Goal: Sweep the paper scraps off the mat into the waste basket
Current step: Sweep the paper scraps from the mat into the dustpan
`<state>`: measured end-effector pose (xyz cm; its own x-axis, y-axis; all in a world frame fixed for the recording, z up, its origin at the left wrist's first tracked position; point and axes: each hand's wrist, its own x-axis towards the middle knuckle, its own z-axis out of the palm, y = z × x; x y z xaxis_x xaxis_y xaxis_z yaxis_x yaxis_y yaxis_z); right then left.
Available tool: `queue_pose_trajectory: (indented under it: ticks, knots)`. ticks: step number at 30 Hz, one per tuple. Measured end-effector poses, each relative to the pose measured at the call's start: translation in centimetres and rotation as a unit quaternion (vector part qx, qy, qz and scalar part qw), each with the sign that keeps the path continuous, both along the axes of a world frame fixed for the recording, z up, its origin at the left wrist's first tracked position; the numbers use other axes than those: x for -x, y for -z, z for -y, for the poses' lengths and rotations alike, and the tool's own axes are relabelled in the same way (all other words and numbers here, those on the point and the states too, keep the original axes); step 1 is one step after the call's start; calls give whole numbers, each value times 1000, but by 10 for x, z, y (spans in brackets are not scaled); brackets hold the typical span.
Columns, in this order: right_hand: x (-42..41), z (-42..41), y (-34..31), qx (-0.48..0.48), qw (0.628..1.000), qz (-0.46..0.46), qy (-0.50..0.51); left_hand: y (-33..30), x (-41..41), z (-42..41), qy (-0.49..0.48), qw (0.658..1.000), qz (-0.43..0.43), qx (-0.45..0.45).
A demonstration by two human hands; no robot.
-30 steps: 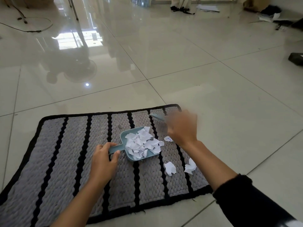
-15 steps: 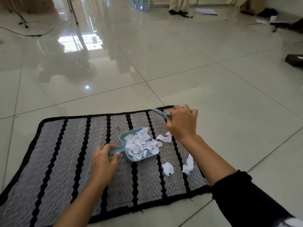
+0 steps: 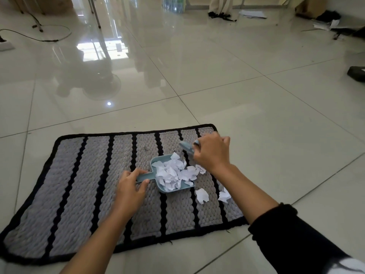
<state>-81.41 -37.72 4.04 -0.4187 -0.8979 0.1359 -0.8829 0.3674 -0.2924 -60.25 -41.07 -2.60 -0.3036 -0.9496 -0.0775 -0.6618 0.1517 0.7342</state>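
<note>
A grey mat (image 3: 83,194) with black stripes lies on the tiled floor. On it sits a small light-blue dustpan (image 3: 156,162) heaped with white paper scraps (image 3: 173,174). My left hand (image 3: 129,189) grips the dustpan's handle. My right hand (image 3: 212,153) is closed on a small blue brush (image 3: 186,147), just right of the pan's mouth. One scrap (image 3: 200,169) lies at the pan's open edge under my right wrist. Two loose scraps, one (image 3: 201,195) and another (image 3: 224,196), rest on the mat nearer me. No waste basket is in view.
Glossy floor tiles (image 3: 256,125) surround the mat. A cable (image 3: 39,36) and power strip (image 3: 6,45) lie far left. Papers and dark clutter (image 3: 327,20) sit at the far right, with a dark object (image 3: 357,73) at the right edge.
My right hand with the brush swept a scrap leftward to the pan's mouth. The dustpan and my left hand stayed in place while the camera tilted slightly.
</note>
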Motion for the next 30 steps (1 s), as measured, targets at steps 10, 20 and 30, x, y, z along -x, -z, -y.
queue_pose_trajectory:
  ticks: [10,20,30]
  knots:
    - [-16,-30,6,58,997,-43,5,-1,-17,-7,5,1000,-18,13]
    - [-36,-57,4,60,997,-35,-16,-5,-33,-16,56,998,-8,-3]
    - [-10,-115,24,6,989,-132,65,-1,-31,-37,78,997,-5,-14]
